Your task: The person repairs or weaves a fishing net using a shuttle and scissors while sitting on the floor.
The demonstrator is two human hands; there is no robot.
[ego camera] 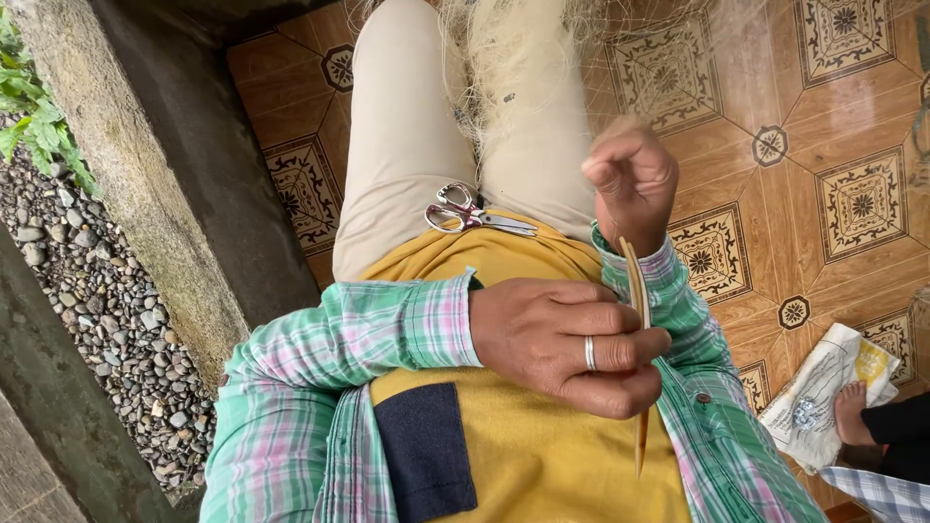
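My left hand [562, 341], with a ring on one finger, is closed around a thin, flat bamboo netting needle [636, 291] that stands upright in front of my yellow shirt. My right hand [632, 179] is raised above it with the fingers curled in, slightly blurred, pinching fine strands of a pale fishing net [504, 58]. The net hangs bunched over my beige trousers and spreads thinly to the right. A pair of silver scissors [472, 215] lies on my lap, left of the right hand.
A rough concrete ledge [155, 165] runs along the left, with gravel [107, 320] and green plants [34, 116] beyond it. Patterned brown floor tiles [823, 194] lie to the right. Another person's foot [852, 412] rests on a folded paper [814, 387] at lower right.
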